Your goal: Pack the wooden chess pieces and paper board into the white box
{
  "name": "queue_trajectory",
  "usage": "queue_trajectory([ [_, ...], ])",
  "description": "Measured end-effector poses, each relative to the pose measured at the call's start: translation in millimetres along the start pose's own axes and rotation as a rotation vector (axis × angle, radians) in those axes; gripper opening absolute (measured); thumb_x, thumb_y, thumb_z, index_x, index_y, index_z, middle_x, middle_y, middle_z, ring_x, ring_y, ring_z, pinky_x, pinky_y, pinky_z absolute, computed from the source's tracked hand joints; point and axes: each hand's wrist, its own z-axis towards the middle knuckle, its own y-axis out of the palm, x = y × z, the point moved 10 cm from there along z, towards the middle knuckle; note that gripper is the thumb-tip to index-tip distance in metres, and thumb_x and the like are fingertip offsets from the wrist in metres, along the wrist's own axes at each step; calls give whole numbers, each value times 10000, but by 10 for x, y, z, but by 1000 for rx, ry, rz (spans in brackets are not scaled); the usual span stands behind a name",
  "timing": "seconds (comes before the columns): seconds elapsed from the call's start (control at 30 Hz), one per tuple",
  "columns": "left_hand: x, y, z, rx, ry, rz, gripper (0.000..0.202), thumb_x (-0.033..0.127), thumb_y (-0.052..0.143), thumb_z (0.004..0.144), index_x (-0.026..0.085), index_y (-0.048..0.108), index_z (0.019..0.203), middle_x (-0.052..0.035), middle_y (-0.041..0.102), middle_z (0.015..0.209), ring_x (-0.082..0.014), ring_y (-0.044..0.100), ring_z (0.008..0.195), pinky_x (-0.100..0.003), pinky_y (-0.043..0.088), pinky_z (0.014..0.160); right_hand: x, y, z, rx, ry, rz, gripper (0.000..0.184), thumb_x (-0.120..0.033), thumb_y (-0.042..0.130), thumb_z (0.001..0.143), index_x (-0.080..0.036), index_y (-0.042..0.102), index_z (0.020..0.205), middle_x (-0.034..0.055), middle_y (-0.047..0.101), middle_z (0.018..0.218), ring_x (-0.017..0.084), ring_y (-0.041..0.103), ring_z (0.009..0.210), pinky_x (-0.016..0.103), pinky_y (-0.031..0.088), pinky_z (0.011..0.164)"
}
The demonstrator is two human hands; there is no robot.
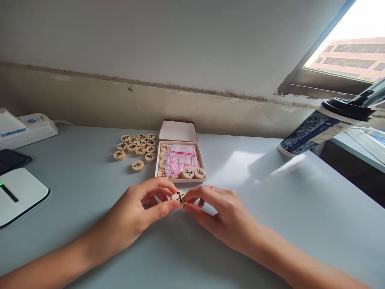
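Note:
My left hand (141, 208) and my right hand (219, 210) meet at the middle of the grey table (90, 208). Together they pinch one round wooden chess piece (179, 196) with a black character on top. Just beyond my fingers stands a small open box (179, 160) holding several more pieces and a folded plastic sheet with red lines (180, 158). A ring (212, 188) shows on my right hand.
Several loose chess pieces (136, 148) lie in a cluster left of the box. White devices (18, 194) and a dark phone (10, 159) sit at the left edge. A blue patterned cup with a black lid (325, 124) stands at the right, near the window.

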Motion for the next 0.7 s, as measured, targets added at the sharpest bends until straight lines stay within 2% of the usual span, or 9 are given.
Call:
queue_trajectory([
  [0.17, 47, -24, 6, 66, 16, 132, 197, 435, 644, 848, 275, 630, 961, 32, 668, 812, -153, 625, 767, -233, 470, 646, 15, -5, 12, -9, 16, -8, 69, -173, 546, 932, -204, 606, 948, -10, 691, 812, 92, 590, 621, 214, 478, 587],
  [0.27, 185, -95, 12, 133, 93, 252, 164, 419, 646, 850, 286, 664, 944, 47, 676, 802, -131, 604, 699, -217, 458, 606, -17, -52, 24, 21, -11, -30, 107, -145, 548, 922, -204, 597, 997, 8, 700, 903, 114, 643, 757, 238, 514, 696],
  [0.37, 380, -250, 25, 274, 246, 395, 158, 399, 666, 844, 296, 684, 962, 56, 686, 857, -122, 601, 722, -217, 476, 673, 20, -174, 43, 112, -17, -116, 180, -123, 544, 911, -211, 586, 1063, 28, 676, 1012, 143, 639, 935, 275, 524, 814],
  [0.47, 474, -336, 71, 358, 362, 526, 178, 362, 643, 874, 281, 683, 1027, 30, 685, 937, -147, 618, 857, -252, 482, 794, 186, -296, 58, 198, 72, -254, 190, -145, 556, 908, -217, 580, 1082, 54, 631, 1092, 177, 610, 1014, 328, 524, 860],
  [0.6, 518, -268, 122, 359, 485, 769, 199, 321, 566, 938, 245, 679, 1083, -18, 683, 1005, -191, 579, 985, -320, 450, 894, 410, -255, 72, 127, 202, -340, 204, -194, 565, 917, -237, 552, 1116, 73, 590, 1160, 217, 596, 1055, 376, 538, 841],
  [0.7, 543, -189, 103, 366, 547, 940, 226, 306, 515, 966, 228, 683, 1097, -56, 669, 1070, -223, 548, 1026, -367, 432, 916, 448, -194, 66, 72, 223, -340, 204, -181, 546, 921, -239, 532, 1117, 81, 576, 1183, 222, 605, 1039, 388, 544, 826],
])
